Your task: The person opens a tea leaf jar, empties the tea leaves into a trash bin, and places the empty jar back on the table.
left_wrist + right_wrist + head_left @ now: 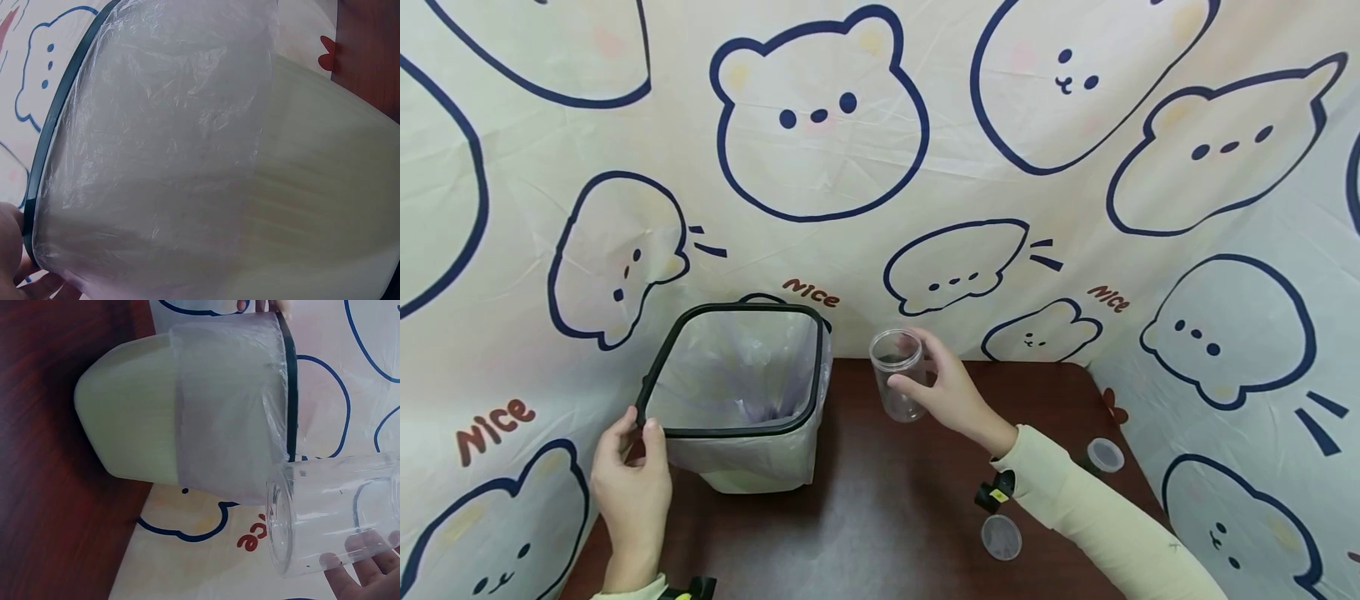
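Note:
A pale green trash can (752,481) with a dark rim ring stands at the table's left, lined with a translucent plastic bag (722,367) folded over its outside. My left hand (634,492) pinches the front left corner of the rim, thumb and fingers on either side of it. To the right of the can, my right hand (951,390) grips a clear plastic jar (898,383) with no lid on it, fingers behind and thumb in front. In the right wrist view the jar (337,512) looks see-through, with a few small dark specks on its wall.
Two translucent round lids lie on the dark brown table (880,533): one lid (1002,537) near the right forearm, another lid (1106,455) at the right edge. A cartoon-printed cloth (820,267) hangs behind and along the sides.

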A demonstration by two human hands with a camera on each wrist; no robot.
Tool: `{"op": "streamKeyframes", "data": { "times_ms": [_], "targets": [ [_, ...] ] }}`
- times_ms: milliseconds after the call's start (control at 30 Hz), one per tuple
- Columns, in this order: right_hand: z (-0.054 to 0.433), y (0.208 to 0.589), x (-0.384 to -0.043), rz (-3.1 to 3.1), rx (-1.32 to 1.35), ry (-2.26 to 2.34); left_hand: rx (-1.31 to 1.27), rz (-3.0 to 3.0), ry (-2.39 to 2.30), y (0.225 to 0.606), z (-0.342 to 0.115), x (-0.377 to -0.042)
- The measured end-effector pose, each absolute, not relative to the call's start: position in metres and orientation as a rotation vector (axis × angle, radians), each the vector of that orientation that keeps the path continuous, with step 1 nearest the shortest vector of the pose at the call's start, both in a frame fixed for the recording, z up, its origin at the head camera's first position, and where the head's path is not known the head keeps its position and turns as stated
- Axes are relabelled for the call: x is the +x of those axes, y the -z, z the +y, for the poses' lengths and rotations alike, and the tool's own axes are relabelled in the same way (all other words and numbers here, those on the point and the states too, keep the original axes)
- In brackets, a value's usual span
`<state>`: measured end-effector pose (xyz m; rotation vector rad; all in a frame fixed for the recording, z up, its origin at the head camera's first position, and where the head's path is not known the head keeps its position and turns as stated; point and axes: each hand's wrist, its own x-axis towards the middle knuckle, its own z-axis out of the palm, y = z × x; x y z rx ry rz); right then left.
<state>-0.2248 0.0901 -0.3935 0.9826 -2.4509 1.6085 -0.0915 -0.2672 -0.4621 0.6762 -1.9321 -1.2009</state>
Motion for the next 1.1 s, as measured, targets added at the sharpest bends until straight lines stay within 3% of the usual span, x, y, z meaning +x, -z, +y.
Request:
{"op": "streamKeyframes", "data": {
  "times_ms": [1100],
  "targets": [
    [0.128,0.458,-0.189,-2.454,0.856,-1.816,0.687,-1.958,1.202,0.46,-0.266,-0.091]
  ]
}}
